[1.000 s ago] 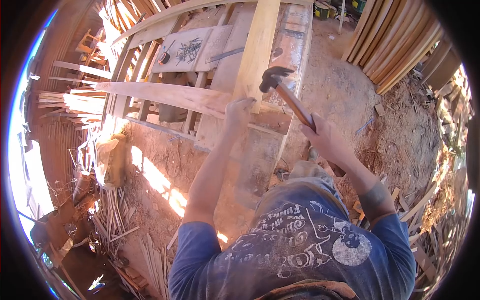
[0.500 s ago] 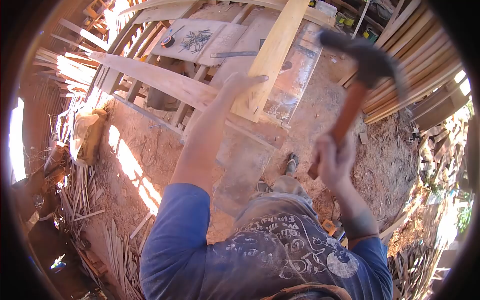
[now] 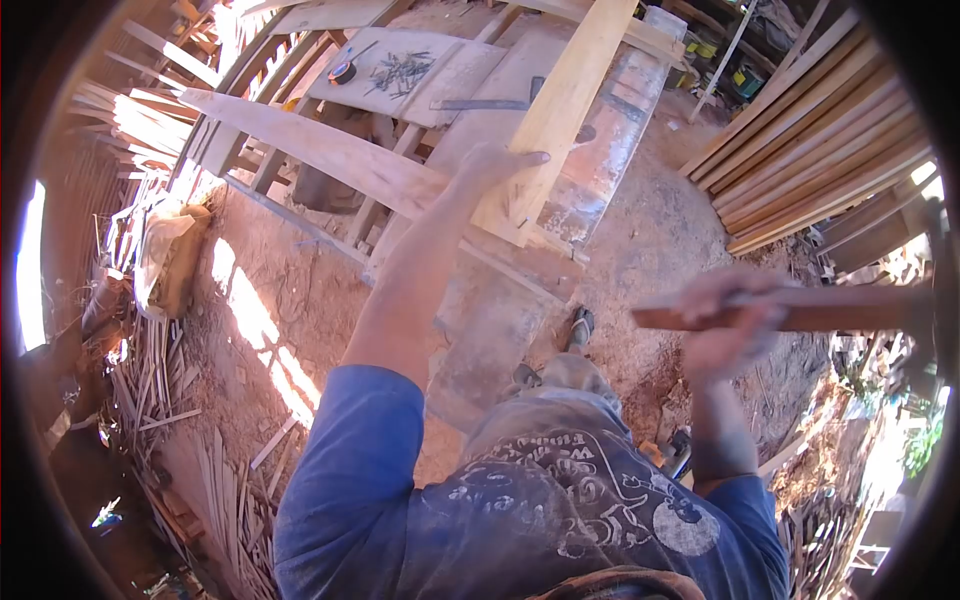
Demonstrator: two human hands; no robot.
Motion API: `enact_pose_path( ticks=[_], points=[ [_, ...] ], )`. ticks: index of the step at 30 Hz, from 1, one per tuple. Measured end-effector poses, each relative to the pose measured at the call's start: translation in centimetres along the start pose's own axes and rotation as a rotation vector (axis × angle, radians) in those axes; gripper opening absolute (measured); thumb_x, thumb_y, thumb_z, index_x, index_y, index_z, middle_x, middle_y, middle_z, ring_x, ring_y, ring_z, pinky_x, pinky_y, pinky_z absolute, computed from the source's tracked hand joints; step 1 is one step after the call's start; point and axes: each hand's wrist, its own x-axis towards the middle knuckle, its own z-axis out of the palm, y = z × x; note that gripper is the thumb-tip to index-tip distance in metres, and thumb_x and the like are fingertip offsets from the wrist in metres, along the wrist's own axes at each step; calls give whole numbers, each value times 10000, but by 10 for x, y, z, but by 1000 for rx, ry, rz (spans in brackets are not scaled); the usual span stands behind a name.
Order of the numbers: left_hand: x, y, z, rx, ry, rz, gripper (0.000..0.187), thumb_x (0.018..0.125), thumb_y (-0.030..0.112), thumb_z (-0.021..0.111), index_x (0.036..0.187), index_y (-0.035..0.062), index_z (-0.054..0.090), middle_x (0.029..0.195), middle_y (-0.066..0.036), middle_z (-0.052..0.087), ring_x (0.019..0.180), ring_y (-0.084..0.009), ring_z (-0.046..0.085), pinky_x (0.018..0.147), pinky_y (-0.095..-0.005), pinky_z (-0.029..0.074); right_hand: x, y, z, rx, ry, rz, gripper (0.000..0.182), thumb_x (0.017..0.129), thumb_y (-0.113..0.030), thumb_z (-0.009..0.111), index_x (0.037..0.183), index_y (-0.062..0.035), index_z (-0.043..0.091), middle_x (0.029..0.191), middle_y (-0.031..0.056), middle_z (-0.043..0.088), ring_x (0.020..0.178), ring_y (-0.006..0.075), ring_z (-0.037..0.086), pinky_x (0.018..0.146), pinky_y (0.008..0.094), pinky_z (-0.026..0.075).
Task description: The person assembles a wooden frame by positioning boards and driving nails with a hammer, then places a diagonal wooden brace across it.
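Note:
My left hand [image 3: 497,166] grips a pale wooden board [image 3: 570,100] near its lower end, the thumb on top and the other fingers partly hidden. Under that end passes a second, longer board [image 3: 310,145], meeting it at an angle. A small dark, nail-like piece [image 3: 522,223] stands at the pale board's end. Out to the right, my right hand [image 3: 728,318] is closed around the wooden handle of a hammer [image 3: 840,309]. The hammer's head is lost in the dark right edge of the view.
A worktable [image 3: 625,130] of planks carries a pile of nails [image 3: 402,72], a tape measure [image 3: 342,72] and a metal square [image 3: 485,104]. Stacked boards [image 3: 815,140] stand at the right. Offcuts [image 3: 165,380] lie on the dirt floor at left.
My right hand has swung the hammer outward to the right, its handle now nearly level and its head away from the boards. My left hand keeps its hold on the board.

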Motion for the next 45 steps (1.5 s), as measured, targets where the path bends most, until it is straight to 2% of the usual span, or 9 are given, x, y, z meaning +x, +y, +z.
enact_pose_path(
  ticks=[4, 7, 12, 21, 27, 34, 37, 40, 45],
  points=[
    [2, -9, 7, -34, -20, -7, 964, 670, 810, 677, 1151, -25, 711, 1107, -231, 712, 1077, -326, 675, 931, -403, 494, -73, 68, -24, -1043, -510, 735, 283, 995, -290, 547, 1002, -7, 554, 727, 146, 598, 646, 253, 604, 603, 397, 462],
    [-14, 7, -3, -4, 11, 47, 945, 698, 789, 670, 1162, -33, 701, 1107, -236, 710, 1085, -328, 671, 938, -407, 493, -56, 55, -32, -979, -445, 886, 347, 980, -315, 570, 993, 31, 554, 743, 193, 594, 688, 309, 620, 661, 448, 459],
    [-12, 7, -4, 269, 361, -5, 670, 835, 585, 663, 1134, -13, 708, 1057, -227, 719, 1069, -323, 673, 918, -408, 501, -61, 46, -45, -992, -478, 932, 337, 968, -310, 570, 995, 26, 583, 738, 181, 630, 673, 302, 663, 623, 430, 493],
    [-102, 2, -25, -321, 147, 239, 248, 978, 29, 446, 1044, -66, 666, 848, -65, 623, 730, -96, 569, 611, -274, 486, -92, 64, -56, -901, -425, 990, 320, 963, -282, 584, 1000, 35, 583, 717, 172, 626, 606, 283, 664, 531, 417, 510],
    [-118, -8, -10, -867, -5, 84, 220, 993, 63, 481, 1103, -50, 634, 765, 14, 535, 665, -85, 499, 612, -240, 427, -97, 66, -55, -921, -396, 940, 321, 961, -296, 603, 942, 22, 568, 656, 132, 585, 554, 238, 633, 504, 397, 482],
    [-121, -8, -5, -451, 247, 352, 140, 928, 38, 630, 1046, -36, 649, 894, -45, 700, 774, -81, 590, 689, -233, 448, -108, 74, -58, -923, -377, 922, 297, 970, -295, 601, 943, -1, 564, 626, 63, 553, 467, 170, 580, 452, 358, 461],
    [-115, -19, 8, -476, 291, 386, 141, 884, 10, 673, 1014, -39, 700, 939, -70, 713, 860, -170, 661, 794, -280, 506, -107, 73, -57, -900, -366, 971, 353, 944, -303, 605, 1041, 36, 598, 750, 205, 647, 658, 346, 675, 605, 448, 519],
    [-126, -28, 18, -552, 381, 385, 91, 848, 0, 692, 928, -26, 728, 920, -67, 724, 861, -197, 660, 797, -299, 500, -105, 70, -54, -818, -347, 941, 276, 980, -266, 589, 943, 4, 541, 608, 38, 506, 452, 152, 562, 418, 338, 447],
    [-139, -52, 9, -118, 630, 577, 98, 850, 45, 708, 936, 0, 694, 896, -67, 739, 818, -175, 672, 751, -311, 511, -104, 66, -52, -799, -332, 1005, 268, 976, -262, 595, 939, -2, 543, 609, 37, 507, 451, 152, 558, 418, 341, 447]
  ],
)
